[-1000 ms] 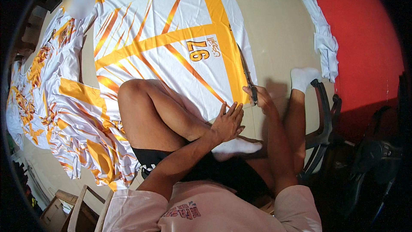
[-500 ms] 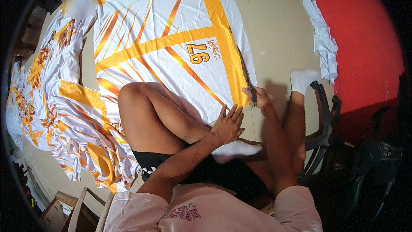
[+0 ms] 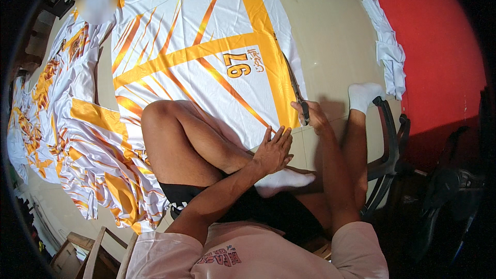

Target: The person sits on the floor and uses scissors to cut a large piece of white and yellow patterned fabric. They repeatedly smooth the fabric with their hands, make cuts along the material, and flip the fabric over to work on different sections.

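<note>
A wide sheet of white fabric (image 3: pixel 170 15) with orange streaks and yellow bands lies spread on the floor before my bent leg. My right hand (image 3: pixel 316 115) is closed around the handles of large dark scissors (image 3: pixel 296 89). Their long blades point away from me along the outer edge of a yellow band (image 3: pixel 285 106), beside a white margin strip. Near the same band's close end, my left hand (image 3: pixel 274 150) rests flat with fingers stretched out, fingertips touching the fabric corner. Whether the lower blade passes under the cloth is hard to make out.
Heaped white, yellow and orange fabric (image 3: pixel 93 150) fills the left side. A white cloth strip (image 3: pixel 390 54) lies along a red surface (image 3: pixel 439 46) at right. A black chair base (image 3: pixel 390 139) stands beside my foot. Wooden frame pieces (image 3: pixel 95 250) are at lower left.
The fabric's far part has shifted slightly to the left. The scissors have moved very little within my right hand's grip, and my left hand stays in place.
</note>
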A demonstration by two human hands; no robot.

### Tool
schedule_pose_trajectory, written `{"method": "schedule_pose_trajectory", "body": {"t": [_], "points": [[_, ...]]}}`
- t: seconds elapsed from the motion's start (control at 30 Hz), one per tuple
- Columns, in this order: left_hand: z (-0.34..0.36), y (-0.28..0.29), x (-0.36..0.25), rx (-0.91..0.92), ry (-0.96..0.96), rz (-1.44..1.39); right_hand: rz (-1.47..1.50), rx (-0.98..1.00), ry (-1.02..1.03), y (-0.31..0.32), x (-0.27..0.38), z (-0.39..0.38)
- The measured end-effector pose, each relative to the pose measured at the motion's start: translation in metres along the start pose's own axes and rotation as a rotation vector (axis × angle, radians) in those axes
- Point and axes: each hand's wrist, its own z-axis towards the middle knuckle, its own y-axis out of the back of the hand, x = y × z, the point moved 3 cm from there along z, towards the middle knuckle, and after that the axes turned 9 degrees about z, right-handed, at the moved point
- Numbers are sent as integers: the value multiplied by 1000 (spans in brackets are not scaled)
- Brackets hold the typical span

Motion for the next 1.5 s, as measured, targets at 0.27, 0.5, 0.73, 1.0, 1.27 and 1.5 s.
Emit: {"method": "schedule_pose_trajectory", "body": {"t": [0.27,0.5,0.73,1.0,1.27,1.5], "points": [[1,0,0,-12,-7,0,-18,41,-66,7,-7,10],[-1,-1,1,-37,1,-4,-55,31,-12,-1,15,15],[0,1,0,-12,-3,-5,-38,-2,2,-1,3,22],[1,-1,0,28,3,2,45,20,-30,-4,10,23],[0,-1,-1,27,1,-6,-17,43,56,0,16,38],[16,5,4,-96,-24,16,-6,69,-8,-2,16,29]]}}
